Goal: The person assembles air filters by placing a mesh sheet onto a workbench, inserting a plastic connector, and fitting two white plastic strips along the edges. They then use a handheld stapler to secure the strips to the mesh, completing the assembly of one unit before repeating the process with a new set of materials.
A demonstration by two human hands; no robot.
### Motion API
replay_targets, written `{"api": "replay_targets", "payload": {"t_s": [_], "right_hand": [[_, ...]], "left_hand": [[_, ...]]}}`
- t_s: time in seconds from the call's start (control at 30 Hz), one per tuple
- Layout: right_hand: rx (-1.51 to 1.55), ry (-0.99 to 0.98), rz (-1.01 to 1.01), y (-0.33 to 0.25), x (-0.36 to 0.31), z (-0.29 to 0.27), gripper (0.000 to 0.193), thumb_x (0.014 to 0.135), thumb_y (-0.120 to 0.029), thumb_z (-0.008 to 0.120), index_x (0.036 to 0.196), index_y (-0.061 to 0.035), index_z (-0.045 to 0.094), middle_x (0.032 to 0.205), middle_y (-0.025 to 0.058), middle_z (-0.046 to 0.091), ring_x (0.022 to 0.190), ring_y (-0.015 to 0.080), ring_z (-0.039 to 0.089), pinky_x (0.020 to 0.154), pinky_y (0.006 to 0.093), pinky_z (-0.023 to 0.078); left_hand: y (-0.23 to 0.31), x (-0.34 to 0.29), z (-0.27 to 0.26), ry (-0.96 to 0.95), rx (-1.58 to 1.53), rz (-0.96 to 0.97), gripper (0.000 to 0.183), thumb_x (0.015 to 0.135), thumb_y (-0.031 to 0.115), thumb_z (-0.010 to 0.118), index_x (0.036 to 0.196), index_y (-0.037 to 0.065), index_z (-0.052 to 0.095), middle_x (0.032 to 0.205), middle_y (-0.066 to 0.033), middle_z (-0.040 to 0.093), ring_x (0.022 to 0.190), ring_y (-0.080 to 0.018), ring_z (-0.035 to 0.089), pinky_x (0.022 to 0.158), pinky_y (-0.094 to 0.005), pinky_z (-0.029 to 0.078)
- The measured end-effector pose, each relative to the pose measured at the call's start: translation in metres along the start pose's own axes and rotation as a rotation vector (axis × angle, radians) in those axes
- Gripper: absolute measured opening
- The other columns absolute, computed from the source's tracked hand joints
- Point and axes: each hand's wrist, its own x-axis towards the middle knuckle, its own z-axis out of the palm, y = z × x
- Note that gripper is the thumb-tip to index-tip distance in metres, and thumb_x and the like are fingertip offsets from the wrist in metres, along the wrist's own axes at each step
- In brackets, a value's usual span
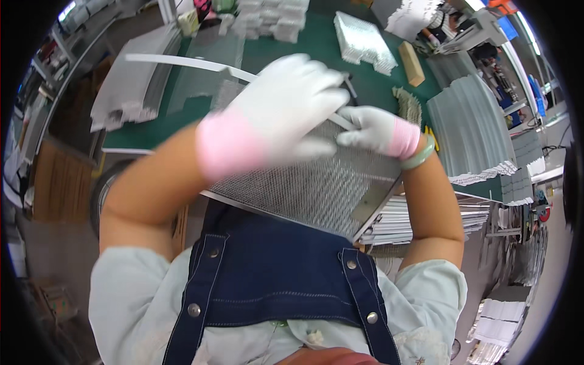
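A long thin white strip (182, 61) runs from the left, under my left hand, to my right hand. My left hand (286, 100), in a white glove with a pink cuff, lies over the strip, blurred, its thumb apart from its fingers. Whether it touches the strip is hidden. My right hand (371, 131), gloved alike, pinches the strip near its right end. Below both hands a silvery mesh panel (292, 182) in a thin metal frame tilts toward my apron. Its far edge is partly covered by my hands.
A green table (292, 55) bears stacked pale pleated sheets (137, 76) at left, larger stacks (471, 128) at right, a silvery mesh block (365, 42) and a wooden block (412, 64). White strips (395, 225) lie bundled beside the panel. A transparent sheet (204, 67) lies far left.
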Motion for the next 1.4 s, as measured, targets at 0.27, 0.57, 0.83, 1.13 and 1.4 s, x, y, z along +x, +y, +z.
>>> {"api": "replay_targets", "payload": {"t_s": [0.27,0.57,0.83,1.13,1.4], "right_hand": [[-0.527,0.337,0.125,-0.008,-0.028,0.008,0.037,0.091,-0.039,0.065,0.094,-0.0022,0.064,0.078,0.0172,0.065,0.076,0.0318,0.065,0.069,0.0408,0.050],[-0.810,0.722,-0.077,0.021,-0.033,0.042,0.034,0.089,-0.037,0.064,0.072,-0.0082,0.060,0.061,0.0121,0.059,0.059,0.0328,0.062,0.055,0.0414,0.049],[-1.065,0.721,-0.143,0.010,-0.025,0.036,0.032,0.084,-0.035,0.067,0.067,-0.0100,0.060,0.059,0.0102,0.058,0.054,0.0313,0.062,0.052,0.0420,0.050],[-0.733,0.514,-0.068,0.007,-0.024,0.031,0.026,0.091,-0.031,0.059,0.085,-0.0056,0.061,0.074,0.0154,0.062,0.071,0.0363,0.063,0.065,0.0459,0.050],[-0.375,0.460,-0.027,-0.025,0.004,0.046,0.027,0.095,-0.029,0.054,0.097,-0.0037,0.065,0.083,0.0190,0.065,0.082,0.0375,0.064,0.074,0.0433,0.051]], "left_hand": [[-0.037,0.003,0.040,-0.895,-0.389,-0.523,0.038,0.091,0.038,0.062,0.099,0.001,0.064,0.084,-0.0165,0.066,0.083,-0.0331,0.066,0.076,-0.0422,0.050],[-0.006,0.013,0.070,-0.761,-0.190,-0.390,0.035,0.096,0.039,0.054,0.094,0.005,0.063,0.078,-0.0154,0.067,0.076,-0.0358,0.066,0.071,-0.0457,0.052],[-0.009,0.010,0.070,-0.706,-0.123,-0.362,0.033,0.094,0.038,0.055,0.088,0.007,0.062,0.074,-0.0156,0.066,0.073,-0.0375,0.066,0.069,-0.0481,0.052],[-0.028,0.016,0.041,-0.970,-0.376,-0.526,0.034,0.096,0.037,0.055,0.104,0.005,0.065,0.088,-0.0156,0.068,0.089,-0.0321,0.067,0.080,-0.0427,0.050],[-0.038,-0.004,0.047,-0.930,-0.485,-0.483,0.031,0.097,0.033,0.053,0.102,0.003,0.062,0.090,-0.0161,0.066,0.088,-0.0333,0.065,0.080,-0.0423,0.049]]}}
